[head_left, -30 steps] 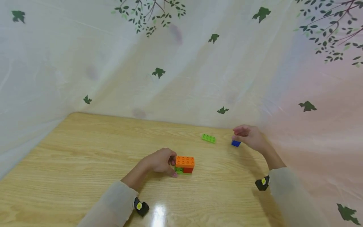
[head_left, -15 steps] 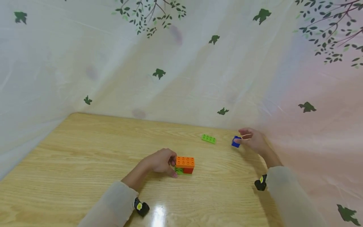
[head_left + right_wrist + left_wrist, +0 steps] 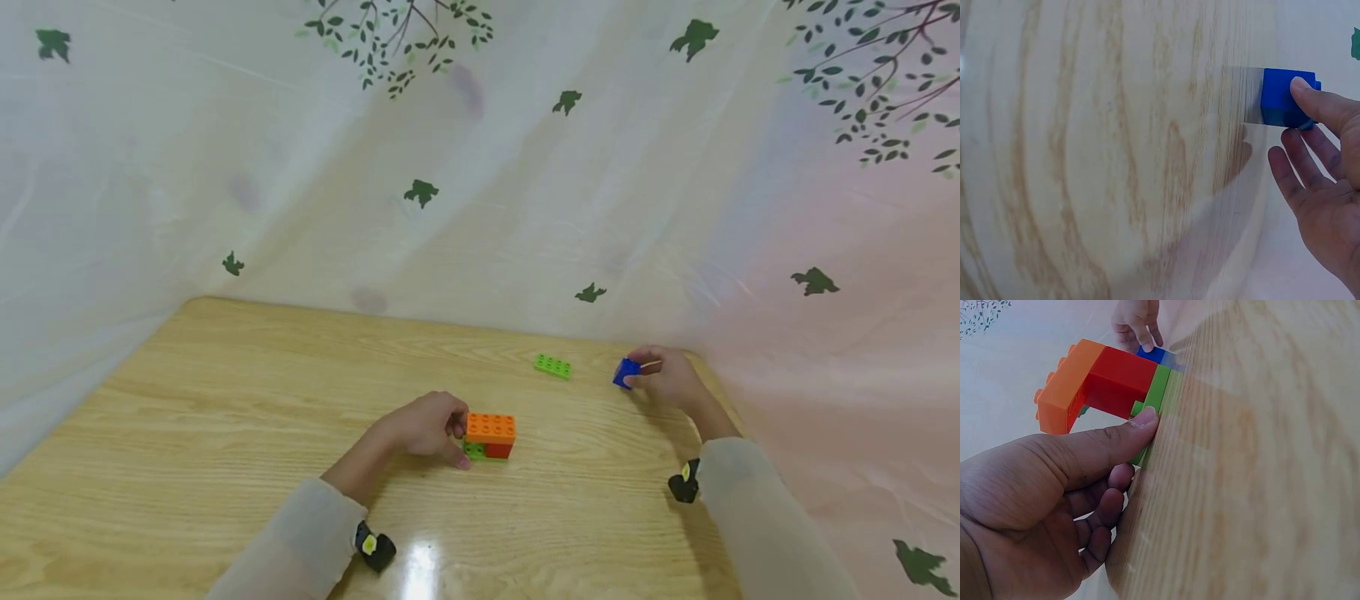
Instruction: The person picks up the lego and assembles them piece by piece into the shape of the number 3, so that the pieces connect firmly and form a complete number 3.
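Note:
Near the middle of the table stands a small build of toy building blocks: an orange block (image 3: 491, 428) on top, a red block (image 3: 498, 451) below it, and a green block (image 3: 473, 451) as base. My left hand (image 3: 423, 427) pinches the green base at its left end, the thumb pressed to its near side in the left wrist view. Off to the right, my right hand (image 3: 671, 382) holds a blue block (image 3: 1282, 97) between thumb and fingers. That block is slightly tilted in the head view and sits at or just above the tabletop.
A loose flat green block (image 3: 552, 367) lies left of the blue one, towards the back of the wooden table (image 3: 247, 400). A pale cloth (image 3: 322, 192) with leaf and bird prints hangs behind the table and along its right side.
My right hand has shifted its fingers lower around the blue block, which has turned a little. The left hand and the orange, red and green build have stayed in place.

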`<state>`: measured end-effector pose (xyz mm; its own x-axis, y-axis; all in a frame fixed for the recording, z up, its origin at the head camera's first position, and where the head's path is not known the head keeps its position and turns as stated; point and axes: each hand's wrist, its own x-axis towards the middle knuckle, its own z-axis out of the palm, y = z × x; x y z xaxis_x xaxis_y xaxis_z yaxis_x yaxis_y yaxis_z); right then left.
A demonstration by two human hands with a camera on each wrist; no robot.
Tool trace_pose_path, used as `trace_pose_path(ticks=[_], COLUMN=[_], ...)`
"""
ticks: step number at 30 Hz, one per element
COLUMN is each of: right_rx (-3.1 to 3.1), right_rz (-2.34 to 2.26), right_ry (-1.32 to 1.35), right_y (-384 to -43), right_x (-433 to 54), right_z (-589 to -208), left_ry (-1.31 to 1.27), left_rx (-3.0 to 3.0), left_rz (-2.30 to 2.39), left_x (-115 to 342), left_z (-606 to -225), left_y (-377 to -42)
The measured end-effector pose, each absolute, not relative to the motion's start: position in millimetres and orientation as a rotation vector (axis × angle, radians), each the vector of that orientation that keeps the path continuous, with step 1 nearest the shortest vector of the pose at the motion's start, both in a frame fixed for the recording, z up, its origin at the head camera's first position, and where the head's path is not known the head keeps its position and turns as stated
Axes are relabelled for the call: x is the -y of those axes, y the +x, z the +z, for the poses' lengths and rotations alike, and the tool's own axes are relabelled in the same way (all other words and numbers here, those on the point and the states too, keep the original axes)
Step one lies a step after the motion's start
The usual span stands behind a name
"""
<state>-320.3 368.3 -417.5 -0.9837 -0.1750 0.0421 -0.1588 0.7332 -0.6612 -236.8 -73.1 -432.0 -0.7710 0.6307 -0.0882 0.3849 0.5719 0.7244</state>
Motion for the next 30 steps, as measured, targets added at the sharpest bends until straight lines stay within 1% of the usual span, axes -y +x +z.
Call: trace_pose_path(ticks=[17, 24, 30], right_rx=[-2.927, -2.916, -2.919], right_rz=[-1.048, -1.044, -1.011], right_ry=[-0.394, -0.454, -0.513], right_y=[-316, -309, -296], right_x=[-370, -366, -349], right_z=[-408, -392, -373], left_ry=[0.831, 0.811, 0.836], left_rx=[-2.473, -2.476, -2.466], left_rz=[1.019, 1.01, 1.025], left_x=[74, 74, 73], left_z=[-433, -432, -432], left_y=[-237, -237, -237])
